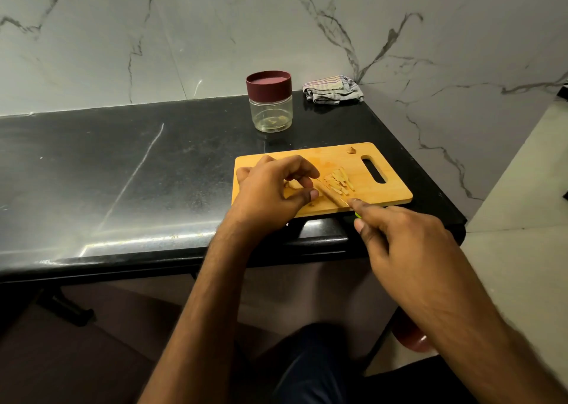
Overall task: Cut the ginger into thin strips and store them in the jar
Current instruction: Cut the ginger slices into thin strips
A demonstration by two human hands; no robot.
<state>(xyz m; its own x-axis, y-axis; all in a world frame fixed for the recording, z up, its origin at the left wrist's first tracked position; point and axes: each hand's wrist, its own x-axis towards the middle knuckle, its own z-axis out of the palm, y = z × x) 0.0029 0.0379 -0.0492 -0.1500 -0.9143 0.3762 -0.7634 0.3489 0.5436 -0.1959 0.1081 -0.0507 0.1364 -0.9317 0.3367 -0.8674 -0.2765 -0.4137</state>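
Observation:
A wooden cutting board (381,194) lies on the black counter near its right end. Several pale ginger strips (339,181) are piled on its middle. My left hand (273,193) sits on the board's left part, its fingers pinching a piece of ginger (293,185) that is mostly hidden beneath them. My right hand (396,234) grips a knife with a green handle (358,215). Its blade (332,196) lies across the board, between my left fingers and the strips. Behind the board stands a clear jar (271,113) with a maroon lid on.
A folded striped cloth (333,89) lies at the counter's back right corner against the marble wall. A small ginger scrap (352,150) sits near the board's handle slot. The counter (123,173) ends just right of the board. A reddish stool edge (410,337) shows below.

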